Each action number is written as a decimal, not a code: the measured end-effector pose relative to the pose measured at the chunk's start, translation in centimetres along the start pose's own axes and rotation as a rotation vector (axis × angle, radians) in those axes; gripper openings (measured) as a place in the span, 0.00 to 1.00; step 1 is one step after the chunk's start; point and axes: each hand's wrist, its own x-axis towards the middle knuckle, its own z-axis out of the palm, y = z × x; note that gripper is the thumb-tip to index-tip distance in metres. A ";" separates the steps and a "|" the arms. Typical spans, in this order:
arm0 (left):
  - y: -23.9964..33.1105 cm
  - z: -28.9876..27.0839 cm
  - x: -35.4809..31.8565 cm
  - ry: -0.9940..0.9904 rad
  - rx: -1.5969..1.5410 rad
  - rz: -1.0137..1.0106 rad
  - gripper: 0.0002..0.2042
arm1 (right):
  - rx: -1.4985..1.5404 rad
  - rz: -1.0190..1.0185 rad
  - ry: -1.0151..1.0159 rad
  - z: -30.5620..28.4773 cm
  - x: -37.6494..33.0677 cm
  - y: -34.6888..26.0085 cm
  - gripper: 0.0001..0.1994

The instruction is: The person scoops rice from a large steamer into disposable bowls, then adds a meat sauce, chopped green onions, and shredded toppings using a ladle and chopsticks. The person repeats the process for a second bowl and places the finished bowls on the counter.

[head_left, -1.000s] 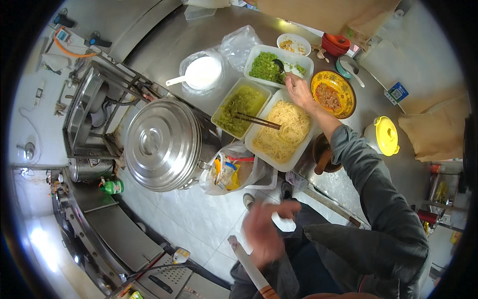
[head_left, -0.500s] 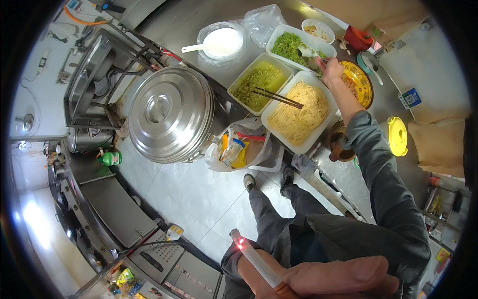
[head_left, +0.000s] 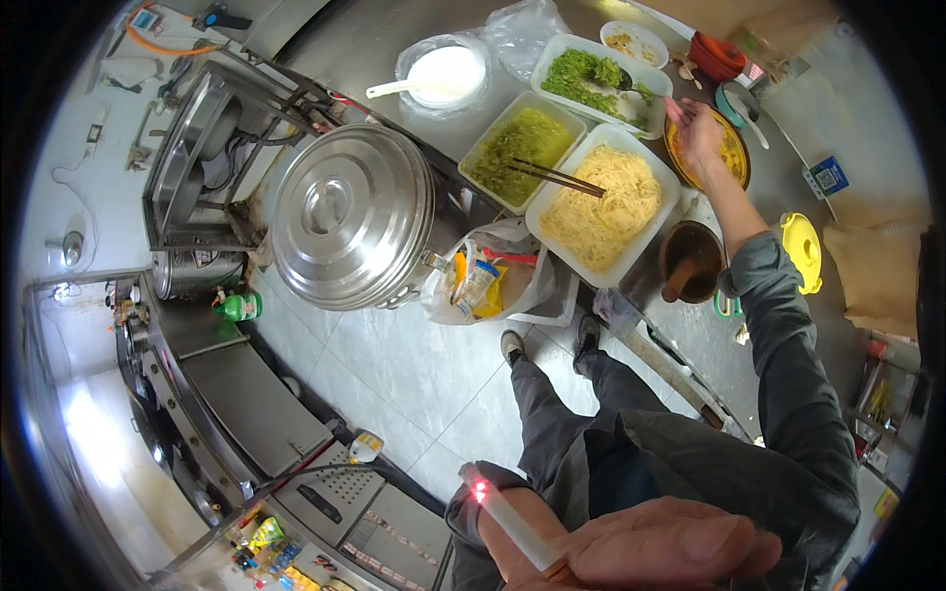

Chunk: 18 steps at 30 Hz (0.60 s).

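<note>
- My right hand reaches out over the far end of the tabletop, fingers loosely spread and holding nothing I can make out; it hovers at the near rim of the yellow bowl, which holds orange-coloured food.
- My left hand is close under the camera, away from the tabletop, closed around a white stick-shaped device with a small red light glowing at its tip.
- Just beside my right hand lies the white tray of pale noodles, at the tabletop's near edge.
- Next to that tray sits a tray of yellow-green pickled greens with dark chopsticks lying across the two trays.
- Further in is a tray of chopped green vegetables, and beyond it a small white dish.
- A white bowl with a spoon stands wrapped in clear plastic toward the far edge.
- A brown mortar with pestle sits at the near edge under my forearm; a yellow lid lies near it.
- A large steel lidded pot stands beside the tabletop, above the floor.
</note>
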 end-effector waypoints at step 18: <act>-7.6 -24.2 20.7 0.008 -0.069 -0.286 0.12 | -1.490 -0.967 -0.607 -17.7 -11.4 -8.3 0.20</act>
